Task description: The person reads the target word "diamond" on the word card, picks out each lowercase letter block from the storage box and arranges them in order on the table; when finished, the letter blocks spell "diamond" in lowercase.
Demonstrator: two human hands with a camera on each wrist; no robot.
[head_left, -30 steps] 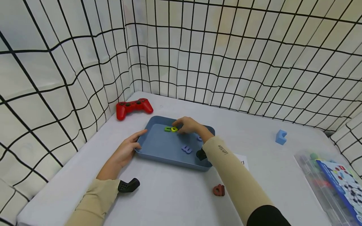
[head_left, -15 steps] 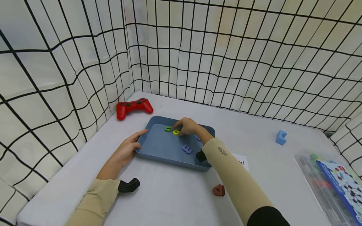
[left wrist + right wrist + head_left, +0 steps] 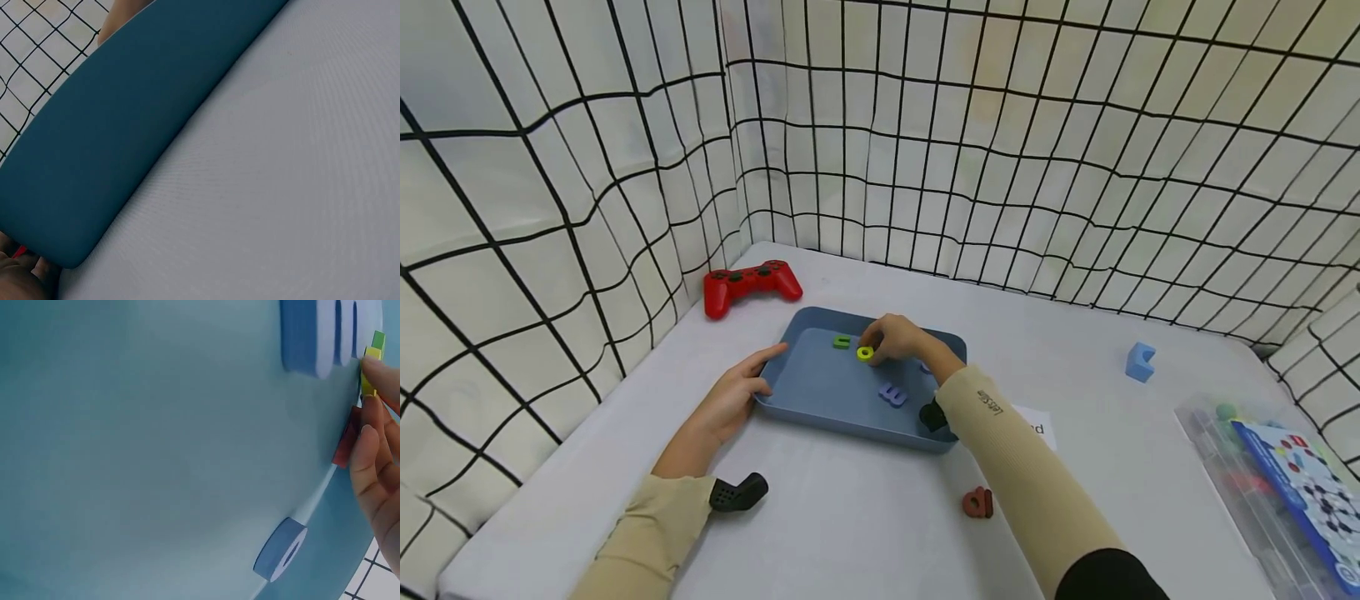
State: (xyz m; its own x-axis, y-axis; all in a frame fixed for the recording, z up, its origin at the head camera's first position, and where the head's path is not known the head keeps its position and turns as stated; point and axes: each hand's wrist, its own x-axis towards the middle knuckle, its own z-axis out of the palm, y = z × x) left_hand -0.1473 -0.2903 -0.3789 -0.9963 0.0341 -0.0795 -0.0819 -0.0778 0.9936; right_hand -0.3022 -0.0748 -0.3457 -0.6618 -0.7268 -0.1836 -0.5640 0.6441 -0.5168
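Observation:
My left hand (image 3: 736, 398) grips the left end of a blue-grey tray (image 3: 857, 427), thumb and forefinger at its rim. In the left wrist view, part of that hand shows beside the tray's corner (image 3: 72, 250). Over the tray, my right hand (image 3: 895, 340) pinches a yellow ring-shaped letter (image 3: 370, 372) between thumb and finger. A green letter (image 3: 842, 342) lies just left of it. Nearer me in the tray is a purple letter (image 3: 892, 394). A second purple piece (image 3: 281, 550) is partly hidden by my right arm in the head view. A red piece (image 3: 347, 437) sits beside the right fingers.
A red game controller (image 3: 752, 286) lies behind the tray, to the left. Outside the tray are a brown-red letter (image 3: 977, 502) and a printed card (image 3: 1037, 427) partly under my sleeve. Farther right stand a light-blue block (image 3: 1140, 362) and a clear plastic box (image 3: 1225, 475). Black netting surrounds the table.
The yellow letter has shifted away from the green one, to the right and toward me, and my right fingers have closed in on it. My left hand stays at the tray.

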